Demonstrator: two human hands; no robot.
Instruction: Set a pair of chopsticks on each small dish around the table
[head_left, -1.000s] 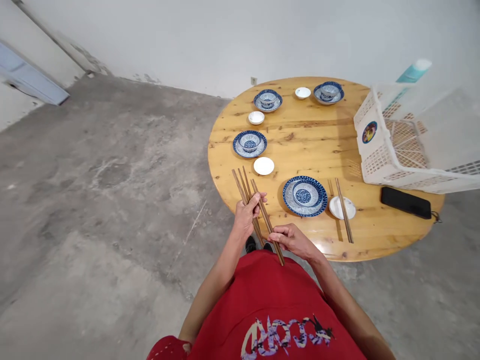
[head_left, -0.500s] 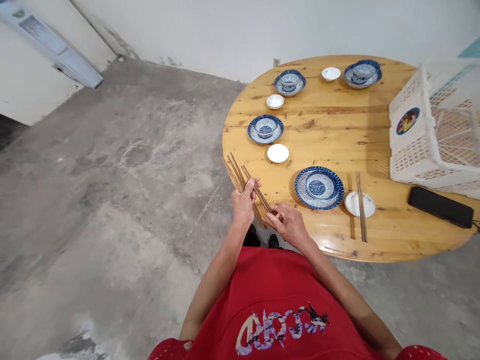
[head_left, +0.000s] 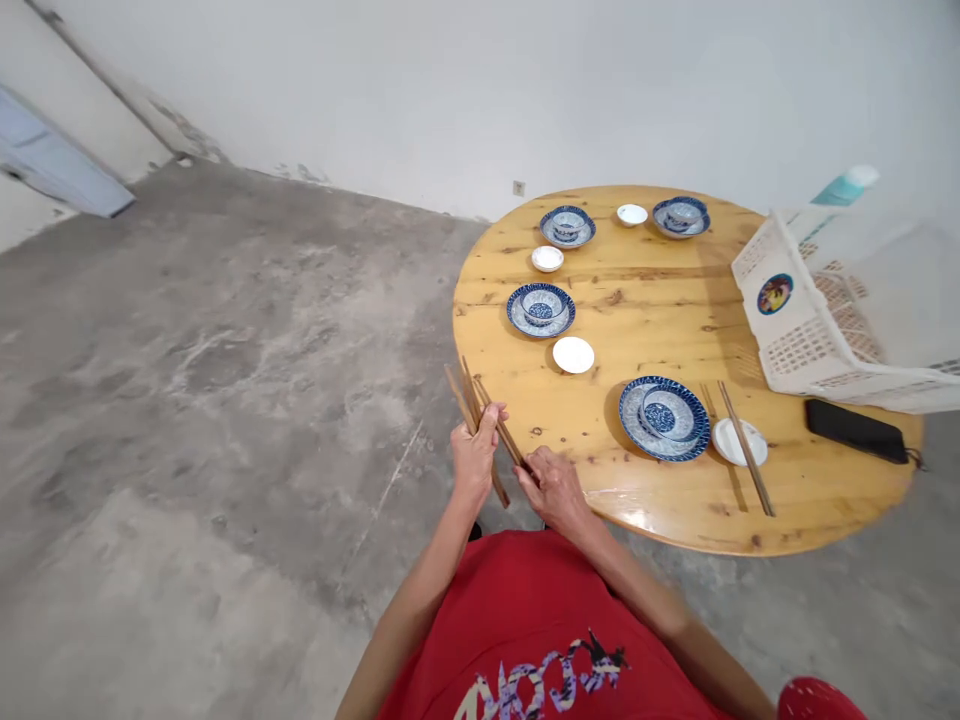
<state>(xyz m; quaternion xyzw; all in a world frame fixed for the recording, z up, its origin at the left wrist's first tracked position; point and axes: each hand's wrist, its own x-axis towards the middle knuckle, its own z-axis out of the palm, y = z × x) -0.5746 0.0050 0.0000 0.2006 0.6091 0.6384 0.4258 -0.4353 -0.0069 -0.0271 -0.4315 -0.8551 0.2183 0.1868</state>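
L hand (head_left: 474, 462) had fingers clamped on long thin brown wooden chopsticks (head_left: 480, 413), long axis diagonal, tips pointing fwd-left beside round yellow wooden table (head_left: 660, 300); R hand (head_left: 553, 490) fingers together at sticks' near end, grip unclear.

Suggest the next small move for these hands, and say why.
Probably the right hand should draw one pair from the chopsticks held in the left hand and lay it by the small white dish next to the blue-and-white plate. That dish has no chopsticks, while the white dish at the right already has a pair across it.
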